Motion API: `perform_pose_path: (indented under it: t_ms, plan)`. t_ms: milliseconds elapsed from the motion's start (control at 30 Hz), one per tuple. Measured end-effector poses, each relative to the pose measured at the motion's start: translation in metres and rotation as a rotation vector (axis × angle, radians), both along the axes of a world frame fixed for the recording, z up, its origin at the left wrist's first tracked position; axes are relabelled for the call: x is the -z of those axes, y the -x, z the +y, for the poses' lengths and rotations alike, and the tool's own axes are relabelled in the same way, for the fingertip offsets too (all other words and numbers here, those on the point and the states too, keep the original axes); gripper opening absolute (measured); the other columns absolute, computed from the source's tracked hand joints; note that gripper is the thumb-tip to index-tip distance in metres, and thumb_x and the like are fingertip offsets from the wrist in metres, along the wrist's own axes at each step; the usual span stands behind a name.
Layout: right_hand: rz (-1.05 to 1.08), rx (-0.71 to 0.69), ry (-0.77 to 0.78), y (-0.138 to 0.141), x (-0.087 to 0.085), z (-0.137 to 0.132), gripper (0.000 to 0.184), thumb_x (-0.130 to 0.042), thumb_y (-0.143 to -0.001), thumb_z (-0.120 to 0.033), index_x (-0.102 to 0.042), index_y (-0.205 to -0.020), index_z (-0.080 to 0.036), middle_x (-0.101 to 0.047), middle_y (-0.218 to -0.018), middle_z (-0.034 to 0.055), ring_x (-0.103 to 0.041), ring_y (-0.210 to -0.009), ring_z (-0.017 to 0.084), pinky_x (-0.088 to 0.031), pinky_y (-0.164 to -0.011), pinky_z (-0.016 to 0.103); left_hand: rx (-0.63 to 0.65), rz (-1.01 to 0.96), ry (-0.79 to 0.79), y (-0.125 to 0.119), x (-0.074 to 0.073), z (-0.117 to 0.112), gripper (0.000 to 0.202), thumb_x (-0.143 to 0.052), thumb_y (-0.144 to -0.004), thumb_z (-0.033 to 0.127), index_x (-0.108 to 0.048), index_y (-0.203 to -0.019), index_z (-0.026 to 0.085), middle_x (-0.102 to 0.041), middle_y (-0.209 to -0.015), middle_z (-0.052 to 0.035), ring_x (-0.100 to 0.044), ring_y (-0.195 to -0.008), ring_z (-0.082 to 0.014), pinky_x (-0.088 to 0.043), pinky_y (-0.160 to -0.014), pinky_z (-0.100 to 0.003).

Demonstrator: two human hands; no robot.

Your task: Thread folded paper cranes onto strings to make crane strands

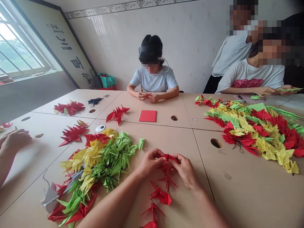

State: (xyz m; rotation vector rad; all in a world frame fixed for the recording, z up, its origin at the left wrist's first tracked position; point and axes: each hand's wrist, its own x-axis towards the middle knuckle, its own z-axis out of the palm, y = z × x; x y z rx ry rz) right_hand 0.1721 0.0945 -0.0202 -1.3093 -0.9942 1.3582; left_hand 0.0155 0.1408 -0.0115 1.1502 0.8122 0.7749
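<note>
My left hand and my right hand meet in front of me, both pinching a red folded paper crane between thumbs and fingers. Below it hangs or lies a string of more red paper cranes, running down toward the table's near edge between my forearms. A dark thread shows between some of them. To the left of my left hand lies a large heap of strung green paper cranes, with yellow cranes, red cranes and a few grey ones mixed in.
Red paper sheets lie stacked ahead, near loose red cranes and a white reel. Colourful crane strings cover the right side. The table has round holes. Across sits a person folding red paper; another person's hand rests at left.
</note>
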Motion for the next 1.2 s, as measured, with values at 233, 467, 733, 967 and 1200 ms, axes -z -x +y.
perform_pose_path:
  t_ms: [233,467,733,967,1200]
  plan:
    - [0.026,-0.043,0.017,0.000,-0.004,-0.001,0.039,-0.073,-0.062,-0.052,-0.058,-0.066,-0.016,-0.053,-0.055,-0.0029,-0.043,-0.051,0.010,-0.034,-0.047,0.023,0.015,-0.070,0.035,0.001,0.002,-0.002,0.031,-0.077,-0.063,0.033,-0.055,-0.069,0.012,-0.063,-0.065,-0.0016,-0.057,-0.061,-0.0107,-0.043,-0.062,-0.024]
    - [0.128,-0.085,0.035,-0.004,-0.008,-0.002,0.037,-0.074,-0.063,-0.049,-0.058,-0.065,-0.015,-0.051,-0.051,-0.0039,-0.040,-0.050,0.008,-0.030,-0.048,0.022,0.000,-0.157,0.088,-0.002,-0.004,-0.005,0.034,-0.079,-0.061,0.032,-0.051,-0.065,0.013,-0.065,-0.062,-0.0021,-0.059,-0.056,-0.0116,-0.044,-0.059,-0.024]
    - [0.257,-0.103,0.096,-0.007,-0.007,-0.002,0.036,-0.080,-0.056,-0.042,-0.062,-0.069,-0.014,-0.056,-0.060,-0.0018,-0.045,-0.054,0.008,-0.031,-0.047,0.020,0.120,-0.246,0.145,0.002,0.000,-0.004,0.027,-0.073,-0.070,0.027,-0.051,-0.075,0.013,-0.064,-0.066,-0.0020,-0.058,-0.059,-0.0106,-0.042,-0.058,-0.022]
    - [0.181,-0.159,0.110,-0.007,-0.007,-0.003,0.033,-0.078,-0.060,-0.042,-0.064,-0.068,-0.014,-0.057,-0.059,-0.0012,-0.046,-0.052,0.008,-0.032,-0.046,0.021,0.222,-0.292,0.186,0.000,-0.003,-0.007,0.029,-0.075,-0.068,0.024,-0.048,-0.075,0.014,-0.062,-0.065,-0.0009,-0.061,-0.061,-0.0122,-0.043,-0.058,-0.021]
    - [0.193,-0.182,0.123,-0.011,-0.005,-0.003,0.031,-0.077,-0.062,-0.042,-0.061,-0.067,-0.015,-0.057,-0.059,-0.0024,-0.045,-0.051,0.007,-0.028,-0.045,0.020,0.184,-0.395,0.276,-0.001,-0.004,-0.009,0.030,-0.077,-0.065,0.021,-0.048,-0.071,0.014,-0.065,-0.065,-0.0018,-0.062,-0.061,-0.0121,-0.045,-0.061,-0.023]
